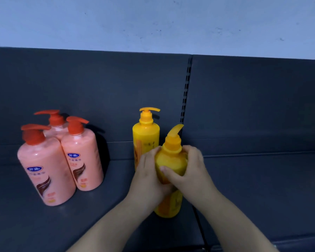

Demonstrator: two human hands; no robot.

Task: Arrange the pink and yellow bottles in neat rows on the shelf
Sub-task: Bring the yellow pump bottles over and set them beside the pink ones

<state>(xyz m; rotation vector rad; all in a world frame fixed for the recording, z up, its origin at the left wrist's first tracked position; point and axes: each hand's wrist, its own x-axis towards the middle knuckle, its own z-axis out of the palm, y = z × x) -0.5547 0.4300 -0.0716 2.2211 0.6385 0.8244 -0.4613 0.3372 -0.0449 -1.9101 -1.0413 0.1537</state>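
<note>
Bare forearms reach forward; left hand (149, 174) and right hand (194, 172) clasp the near yellow bottle (171, 160) from either side — fingers (193, 153) curled round its shoulder, right thumb across its front.

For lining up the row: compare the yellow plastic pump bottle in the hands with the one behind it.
The front yellow pump bottle is gripped by the left hand and right hand; the rear yellow pump bottle stands unheld. The front bottle's spout points backward, the rear bottle's rightward. Both are yellow plastic.

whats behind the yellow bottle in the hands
A second yellow pump bottle stands upright behind it; its lower part is hidden by the held bottle and left hand.
</note>
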